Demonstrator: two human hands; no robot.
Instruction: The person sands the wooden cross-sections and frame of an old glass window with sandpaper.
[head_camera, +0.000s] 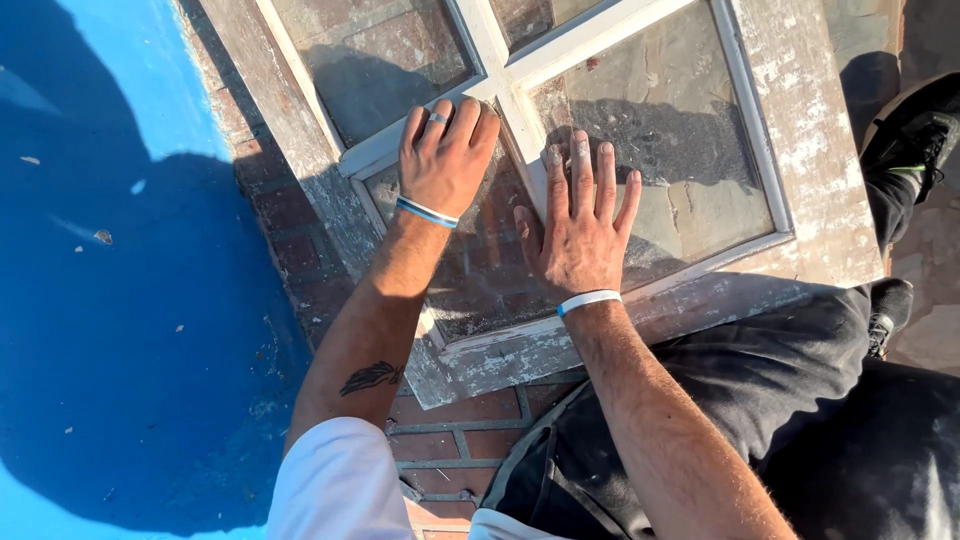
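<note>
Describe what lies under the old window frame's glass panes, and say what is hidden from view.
Through the window frame's glass, red brick paving and grey flagstones show. The left hand and right hand rest on it and cover what lies beneath them.

Blue surface (110, 300); red brick paving (455, 440); black shoe (915, 130), possibly sneaker.
</note>
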